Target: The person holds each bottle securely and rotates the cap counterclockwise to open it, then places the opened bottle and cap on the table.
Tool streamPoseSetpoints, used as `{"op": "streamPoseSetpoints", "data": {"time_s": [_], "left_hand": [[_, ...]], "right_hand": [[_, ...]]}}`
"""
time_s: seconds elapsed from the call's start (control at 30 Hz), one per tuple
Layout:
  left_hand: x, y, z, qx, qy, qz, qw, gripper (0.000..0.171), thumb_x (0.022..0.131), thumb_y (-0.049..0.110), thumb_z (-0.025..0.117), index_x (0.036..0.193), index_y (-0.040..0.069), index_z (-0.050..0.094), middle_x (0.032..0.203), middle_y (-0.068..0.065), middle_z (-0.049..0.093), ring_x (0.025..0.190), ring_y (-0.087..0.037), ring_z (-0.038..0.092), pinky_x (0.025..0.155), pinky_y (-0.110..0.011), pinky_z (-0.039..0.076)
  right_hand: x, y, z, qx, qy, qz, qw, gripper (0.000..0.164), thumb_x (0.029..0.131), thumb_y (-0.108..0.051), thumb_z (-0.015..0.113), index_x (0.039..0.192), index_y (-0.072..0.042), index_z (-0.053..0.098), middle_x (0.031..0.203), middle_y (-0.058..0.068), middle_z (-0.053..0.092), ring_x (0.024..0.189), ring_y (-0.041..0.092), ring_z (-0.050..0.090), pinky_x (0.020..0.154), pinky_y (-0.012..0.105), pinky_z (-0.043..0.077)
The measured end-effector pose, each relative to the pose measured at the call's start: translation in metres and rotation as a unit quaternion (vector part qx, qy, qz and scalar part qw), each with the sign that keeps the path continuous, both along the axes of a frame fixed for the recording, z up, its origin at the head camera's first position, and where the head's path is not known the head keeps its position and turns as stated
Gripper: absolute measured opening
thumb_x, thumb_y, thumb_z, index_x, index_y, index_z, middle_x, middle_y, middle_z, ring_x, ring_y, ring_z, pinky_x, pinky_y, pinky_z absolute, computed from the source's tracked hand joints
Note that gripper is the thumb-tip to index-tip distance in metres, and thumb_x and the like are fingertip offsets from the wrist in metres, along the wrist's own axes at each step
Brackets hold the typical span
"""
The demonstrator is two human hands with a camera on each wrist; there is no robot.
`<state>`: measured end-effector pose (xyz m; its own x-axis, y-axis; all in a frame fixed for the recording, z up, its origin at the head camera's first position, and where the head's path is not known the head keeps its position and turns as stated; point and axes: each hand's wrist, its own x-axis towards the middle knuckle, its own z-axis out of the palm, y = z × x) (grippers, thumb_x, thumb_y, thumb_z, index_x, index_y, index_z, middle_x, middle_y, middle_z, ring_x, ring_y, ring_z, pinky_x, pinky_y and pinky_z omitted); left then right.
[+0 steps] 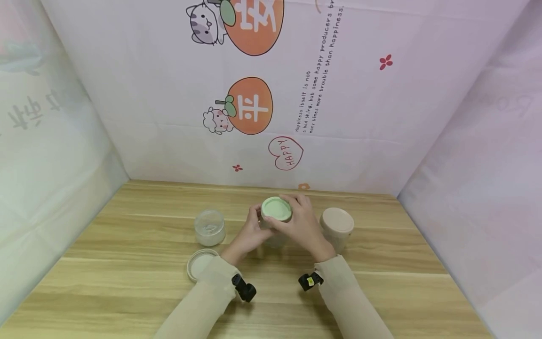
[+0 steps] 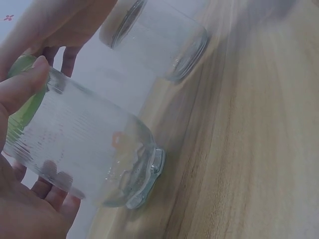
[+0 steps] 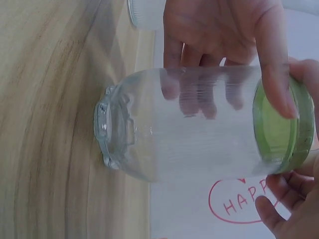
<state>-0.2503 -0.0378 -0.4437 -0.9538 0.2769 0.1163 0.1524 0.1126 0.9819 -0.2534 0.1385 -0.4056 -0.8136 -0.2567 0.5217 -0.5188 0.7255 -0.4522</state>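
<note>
Two hands, head-frame centre: left hand (image 1: 249, 235) curled round ribbed glass jar (image 1: 276, 241), right hand (image 1: 302, 225) gripping green lid (image 1: 276, 209) by rim, fingers spread lid-wide. Sound handling probably means left steadying, right turning lid level, no squeezing askew.

Left-wrist view: jar slants across left half; left thumb over lid, upper left; fingers against glass, lower left.

Right-wrist view: jar mid-frame; left fingers behind glass above, right fingers at lid, right edge.

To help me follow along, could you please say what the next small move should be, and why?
Probably a gentle twist of the green lid by the right hand: its fingers hold the lid's rim, while the left hand curls round the glass jar.
</note>
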Motion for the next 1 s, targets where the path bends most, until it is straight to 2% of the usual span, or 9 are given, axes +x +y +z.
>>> {"op": "streamPoseSetpoints", "data": {"time_s": [0.3,0.43,0.57,0.7,0.83,1.0], "left_hand": [[0.004,-0.002,0.004,-0.005,-0.009,-0.004,0.9999,0.085,0.087,0.025,0.080,0.148,0.005,0.024,0.149,-0.019,0.031,0.141,-0.034,0.029,0.115,-0.058,0.023],[0.003,-0.003,0.003,-0.007,-0.008,-0.005,0.9999,0.088,0.087,0.028,0.080,0.149,0.003,0.023,0.150,-0.021,0.031,0.141,-0.037,0.029,0.115,-0.059,0.024],[0.002,-0.005,0.002,-0.001,-0.011,-0.006,0.9999,0.094,0.086,0.034,0.081,0.151,0.002,0.021,0.151,-0.022,0.031,0.141,-0.038,0.029,0.114,-0.058,0.026],[0.002,-0.006,0.002,-0.006,-0.013,-0.009,0.9999,0.100,0.084,0.040,0.082,0.153,0.002,0.019,0.151,-0.021,0.031,0.141,-0.038,0.030,0.113,-0.058,0.029],[0.003,-0.005,0.002,-0.011,-0.017,-0.009,0.9997,0.102,0.083,0.042,0.083,0.153,0.003,0.020,0.151,-0.020,0.031,0.140,-0.038,0.032,0.113,-0.057,0.030],[0.003,-0.004,0.002,-0.009,-0.015,-0.010,0.9998,0.102,0.081,0.044,0.084,0.152,0.006,0.021,0.151,-0.018,0.033,0.140,-0.035,0.032,0.113,-0.056,0.029]], "right_hand": [[-0.009,0.009,0.000,-0.008,-0.028,0.063,0.998,0.078,0.079,-0.047,0.083,0.140,-0.006,0.058,0.133,0.014,0.054,0.119,0.028,0.046,0.090,0.050,0.049],[-0.011,0.013,0.000,-0.022,-0.059,0.089,0.994,0.077,0.081,-0.041,0.082,0.145,-0.008,0.054,0.137,0.012,0.052,0.123,0.029,0.045,0.095,0.053,0.047],[-0.011,0.015,0.000,-0.035,-0.105,0.103,0.989,0.075,0.085,-0.040,0.079,0.150,-0.016,0.049,0.147,0.008,0.049,0.131,0.029,0.043,0.102,0.061,0.040],[-0.007,0.018,0.001,-0.043,-0.138,0.118,0.982,0.074,0.089,-0.040,0.075,0.153,-0.021,0.044,0.156,0.005,0.040,0.140,0.034,0.034,0.105,0.070,0.030],[-0.005,0.020,0.004,-0.045,-0.165,0.127,0.977,0.073,0.091,-0.041,0.072,0.155,-0.026,0.040,0.161,-0.001,0.032,0.145,0.034,0.027,0.106,0.073,0.024],[-0.003,0.019,0.009,-0.048,-0.165,0.132,0.976,0.073,0.092,-0.042,0.070,0.155,-0.022,0.039,0.163,0.004,0.026,0.147,0.038,0.022,0.106,0.075,0.021]]}}
